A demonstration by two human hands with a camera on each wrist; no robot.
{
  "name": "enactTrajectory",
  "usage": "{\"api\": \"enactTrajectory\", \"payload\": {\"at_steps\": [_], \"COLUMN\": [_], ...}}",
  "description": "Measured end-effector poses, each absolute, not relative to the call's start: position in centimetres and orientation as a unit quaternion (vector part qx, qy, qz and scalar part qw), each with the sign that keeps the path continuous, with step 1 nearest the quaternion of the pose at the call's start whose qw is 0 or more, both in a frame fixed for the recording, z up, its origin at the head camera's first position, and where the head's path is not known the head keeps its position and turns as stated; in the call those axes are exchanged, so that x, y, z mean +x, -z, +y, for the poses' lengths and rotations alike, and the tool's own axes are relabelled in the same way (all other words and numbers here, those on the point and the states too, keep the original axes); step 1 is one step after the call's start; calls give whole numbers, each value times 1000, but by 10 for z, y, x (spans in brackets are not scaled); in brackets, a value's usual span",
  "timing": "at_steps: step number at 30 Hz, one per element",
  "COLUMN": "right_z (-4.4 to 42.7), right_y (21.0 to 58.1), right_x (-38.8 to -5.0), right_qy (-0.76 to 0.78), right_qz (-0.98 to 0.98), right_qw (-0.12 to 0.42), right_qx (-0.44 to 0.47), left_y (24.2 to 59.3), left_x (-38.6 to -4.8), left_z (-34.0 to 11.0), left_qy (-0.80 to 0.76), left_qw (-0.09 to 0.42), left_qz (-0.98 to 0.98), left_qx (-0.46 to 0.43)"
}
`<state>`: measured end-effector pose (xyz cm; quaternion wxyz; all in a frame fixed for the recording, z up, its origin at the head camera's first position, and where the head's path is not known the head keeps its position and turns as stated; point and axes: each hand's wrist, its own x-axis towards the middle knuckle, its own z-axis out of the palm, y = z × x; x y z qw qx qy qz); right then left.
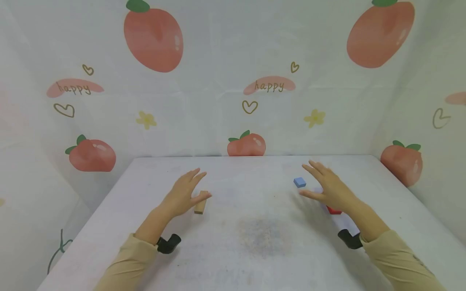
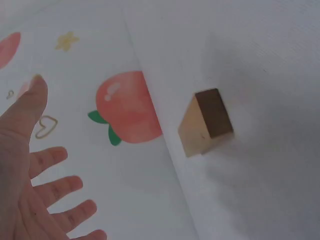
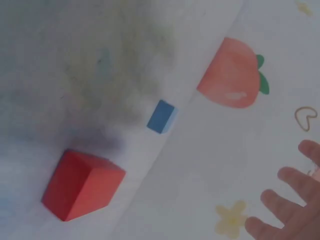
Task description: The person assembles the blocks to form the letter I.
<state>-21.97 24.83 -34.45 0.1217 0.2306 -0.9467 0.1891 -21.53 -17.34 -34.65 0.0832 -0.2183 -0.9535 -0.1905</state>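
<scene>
My left hand [image 1: 183, 194] hovers over the table at the left, fingers spread and holding nothing. Just below and beside its thumb lies a plain wooden block [image 1: 200, 204], partly covered by the hand in the head view; the left wrist view shows this block [image 2: 202, 122] apart from the fingers. On the other side my right hand [image 1: 331, 188] is raised with straight, spread fingers and nothing in it. Beneath it sits a red block [image 1: 334, 211], mostly hidden in the head view but plain as a red block [image 3: 82, 185] in the right wrist view. A small blue block [image 1: 300, 182] lies left of the right fingertips.
The white table [image 1: 251, 186] has a greyish stain near its middle. Behind it hangs a white curtain [image 1: 214, 52] printed with peaches, hearts and flowers. Black wrist mounts [image 1: 169, 243] show below both hands. A green string-like mark [image 1: 60, 246] is at the far left.
</scene>
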Motion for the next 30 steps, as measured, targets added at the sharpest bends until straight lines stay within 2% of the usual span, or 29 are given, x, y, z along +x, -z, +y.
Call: {"api": "enactTrajectory", "payload": {"at_steps": [9,17,23,27,30], "right_z": [267,284,293,299,303], "right_y": [352,366,373,377,377], "right_x": [-220,-224,-224,-224,-224], "right_qy": [-248,-277,-280,-290,-297], "right_qz": [-937,-922,-917,-916,-920], "right_qw": [91,121,140,130,102], "right_qx": [229,243,246,246,235], "left_y": [358,369,378,381,381], "left_x": [-221,-227,-232,-234,-235], "left_z": [-189,-201,-204,-206,-208], "left_qy": [234,258,257,253,247], "left_qw": [21,-25,-41,-55,-64], "left_qz": [-947,-935,-931,-932,-932], "left_qx": [-219,-243,-257,-252,-258]}}
